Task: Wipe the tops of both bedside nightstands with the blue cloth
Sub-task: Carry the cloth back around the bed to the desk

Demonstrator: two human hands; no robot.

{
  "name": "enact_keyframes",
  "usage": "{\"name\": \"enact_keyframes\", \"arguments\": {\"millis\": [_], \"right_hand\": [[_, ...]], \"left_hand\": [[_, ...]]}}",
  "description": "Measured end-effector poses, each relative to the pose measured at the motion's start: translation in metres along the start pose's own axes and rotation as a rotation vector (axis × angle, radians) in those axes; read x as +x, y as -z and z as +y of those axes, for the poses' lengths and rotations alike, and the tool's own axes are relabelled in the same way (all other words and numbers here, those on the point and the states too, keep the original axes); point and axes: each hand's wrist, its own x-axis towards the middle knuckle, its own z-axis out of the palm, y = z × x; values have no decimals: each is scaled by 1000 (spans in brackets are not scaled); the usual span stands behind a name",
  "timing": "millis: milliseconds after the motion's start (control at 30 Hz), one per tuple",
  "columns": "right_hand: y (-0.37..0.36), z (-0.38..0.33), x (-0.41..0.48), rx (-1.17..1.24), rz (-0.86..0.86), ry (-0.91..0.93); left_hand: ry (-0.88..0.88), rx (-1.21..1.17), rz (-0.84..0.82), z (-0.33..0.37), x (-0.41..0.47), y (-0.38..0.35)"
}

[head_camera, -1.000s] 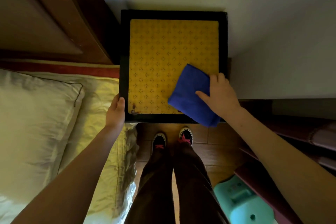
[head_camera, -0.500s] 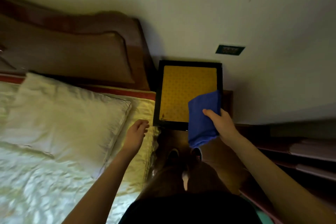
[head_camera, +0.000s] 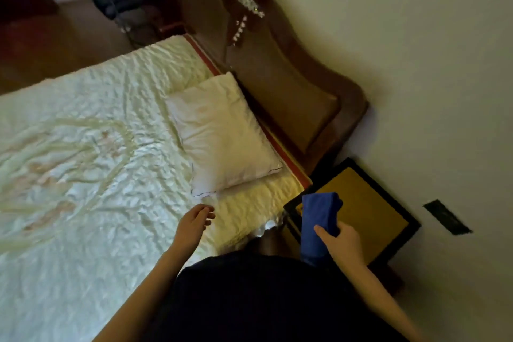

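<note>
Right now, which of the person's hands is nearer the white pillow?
Left. The left hand hovers just below the white pillow; the right hand holds the blue cloth beside the nightstand.

One black-framed nightstand with a yellow patterned top (head_camera: 369,208). One folded blue cloth (head_camera: 319,219). One white rectangular pillow (head_camera: 222,136). One bed with a cream quilted cover (head_camera: 83,161). Two bare hands: left (head_camera: 194,223), right (head_camera: 342,243). One dark wall plate (head_camera: 447,218).

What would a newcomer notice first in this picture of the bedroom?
Probably the blue cloth, hanging from the right hand above the yellow-topped nightstand at lower right. Next, the wide cream bedspread filling the left, with one white pillow against the dark wooden headboard.
</note>
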Motion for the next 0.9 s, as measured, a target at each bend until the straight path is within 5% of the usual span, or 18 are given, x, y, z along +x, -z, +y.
{"name": "enact_keyframes", "arguments": {"millis": [300,900], "right_hand": [[-43,-23,-29,-196,-468,284],[-272,-31,-227,-608,-1231,656]], "left_hand": [[271,-291,530,-136,-186,2],[745,-951,1392,-293,-462,-73]]}}
